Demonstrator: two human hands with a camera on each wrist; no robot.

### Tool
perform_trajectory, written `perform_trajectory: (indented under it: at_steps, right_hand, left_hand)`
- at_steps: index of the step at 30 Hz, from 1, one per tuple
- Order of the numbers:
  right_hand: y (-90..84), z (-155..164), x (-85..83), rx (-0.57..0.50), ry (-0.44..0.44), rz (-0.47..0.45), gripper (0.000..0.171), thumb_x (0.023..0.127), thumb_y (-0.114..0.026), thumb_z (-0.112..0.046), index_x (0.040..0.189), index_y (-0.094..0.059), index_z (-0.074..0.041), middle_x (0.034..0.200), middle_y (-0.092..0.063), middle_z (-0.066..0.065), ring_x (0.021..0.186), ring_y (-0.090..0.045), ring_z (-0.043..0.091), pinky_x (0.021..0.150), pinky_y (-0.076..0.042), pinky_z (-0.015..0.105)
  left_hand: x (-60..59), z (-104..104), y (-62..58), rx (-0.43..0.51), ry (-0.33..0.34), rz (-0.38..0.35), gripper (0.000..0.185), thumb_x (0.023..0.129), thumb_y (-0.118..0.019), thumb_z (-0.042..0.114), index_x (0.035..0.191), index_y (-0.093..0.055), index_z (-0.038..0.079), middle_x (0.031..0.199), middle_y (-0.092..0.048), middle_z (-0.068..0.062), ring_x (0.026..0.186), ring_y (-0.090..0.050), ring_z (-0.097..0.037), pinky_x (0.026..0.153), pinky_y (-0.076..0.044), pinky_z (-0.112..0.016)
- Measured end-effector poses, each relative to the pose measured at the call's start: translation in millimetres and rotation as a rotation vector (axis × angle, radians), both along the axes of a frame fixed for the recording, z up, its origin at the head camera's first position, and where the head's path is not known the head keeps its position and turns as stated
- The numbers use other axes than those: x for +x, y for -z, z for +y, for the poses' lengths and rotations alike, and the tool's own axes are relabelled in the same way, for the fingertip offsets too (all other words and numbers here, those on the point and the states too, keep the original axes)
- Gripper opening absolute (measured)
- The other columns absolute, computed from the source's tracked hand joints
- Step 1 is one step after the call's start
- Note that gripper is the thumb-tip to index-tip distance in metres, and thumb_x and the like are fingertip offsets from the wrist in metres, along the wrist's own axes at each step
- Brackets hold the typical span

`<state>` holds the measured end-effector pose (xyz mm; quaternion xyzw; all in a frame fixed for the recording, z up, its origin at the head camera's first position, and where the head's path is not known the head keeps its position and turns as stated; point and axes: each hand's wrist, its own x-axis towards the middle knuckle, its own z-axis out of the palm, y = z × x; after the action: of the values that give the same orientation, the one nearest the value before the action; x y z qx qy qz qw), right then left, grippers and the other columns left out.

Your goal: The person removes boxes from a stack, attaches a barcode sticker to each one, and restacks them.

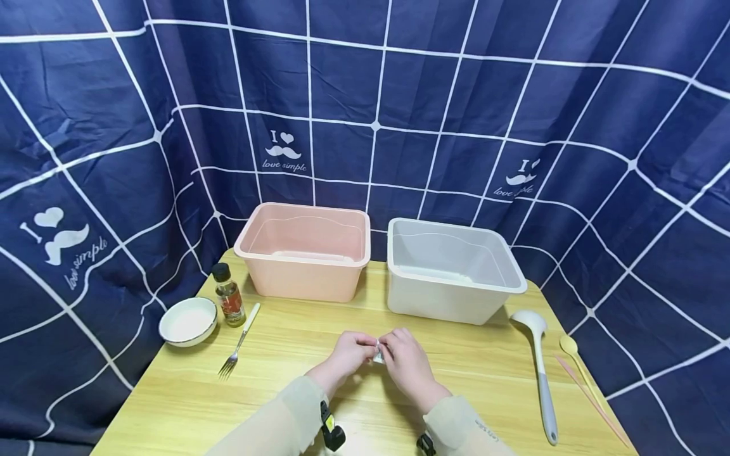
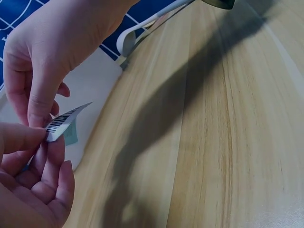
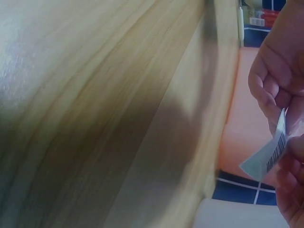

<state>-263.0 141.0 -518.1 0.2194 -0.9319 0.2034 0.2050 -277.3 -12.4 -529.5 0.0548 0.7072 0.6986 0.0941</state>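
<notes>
Over the middle of the table, both hands meet at a small, thin white piece with a barcode [image 2: 61, 119]; the frames do not settle whether it is a label or a packet. My left hand [image 1: 349, 354] pinches one end between thumb and fingers. From the other side, my right hand [image 1: 406, 360] pinches it close to the left fingertips. In the right wrist view the barcoded piece [image 3: 268, 159] bends, its free part sticking out from the fingers. Fingers hide its other end.
A pink bin [image 1: 305, 278] and a grey-white bin [image 1: 445, 301] stand at the back. To the left are a white bowl [image 1: 188, 322], a dark-capped bottle [image 1: 229, 297] and a fork [image 1: 242, 339]. A ladle [image 1: 542, 373], a yellow spoon [image 1: 570, 346] and a thin pink stick [image 1: 593, 400] lie right.
</notes>
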Motion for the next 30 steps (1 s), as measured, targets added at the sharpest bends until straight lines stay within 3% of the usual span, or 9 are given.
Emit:
perform_trajectory:
  at_steps: [10,17,24,30]
  right_hand:
    - [0.5,0.9,-2.6,-0.067,0.016,-0.036,0.005,0.089,-0.068,-0.007,0.086,-0.068,-0.010,0.087,-0.061,-0.004,0.084,-0.057,0.016,0.073,-0.051,0.036]
    - [-4.0,7.4,-8.8,-0.158,0.056,-0.027,0.003,0.087,-0.067,-0.004,0.086,-0.067,-0.006,0.087,-0.061,-0.001,0.085,-0.058,0.018,0.075,-0.052,0.038]
    - [-13.5,11.7,-13.3,-0.185,0.086,-0.040,0.004,0.086,-0.068,-0.001,0.088,-0.068,-0.004,0.087,-0.061,0.002,0.085,-0.058,0.020,0.077,-0.052,0.039]
    - [-17.0,16.6,-16.0,-0.270,0.121,-0.073,0.004,0.087,-0.065,-0.002,0.089,-0.068,-0.004,0.088,-0.061,0.001,0.086,-0.057,0.020,0.079,-0.051,0.039]
  left_hand:
    - [-3.0,-2.7,4.2,0.022,-0.002,-0.025,0.016,0.080,-0.066,-0.008,0.095,-0.070,-0.013,0.084,-0.069,-0.007,0.064,-0.056,-0.010,0.061,-0.052,-0.026]
    - [-2.3,-7.4,5.9,0.022,0.002,-0.054,0.017,0.082,-0.067,-0.005,0.098,-0.070,-0.011,0.086,-0.070,-0.010,0.067,-0.060,-0.013,0.066,-0.056,-0.036]
    - [-3.0,-9.4,9.5,0.059,-0.011,-0.140,0.015,0.085,-0.069,-0.003,0.099,-0.070,-0.009,0.081,-0.067,-0.007,0.063,-0.063,-0.014,0.056,-0.056,-0.027]
    - [-5.3,-12.2,13.5,0.050,-0.038,-0.139,0.016,0.085,-0.069,-0.004,0.099,-0.068,-0.011,0.081,-0.067,-0.008,0.063,-0.060,-0.014,0.058,-0.055,-0.028]
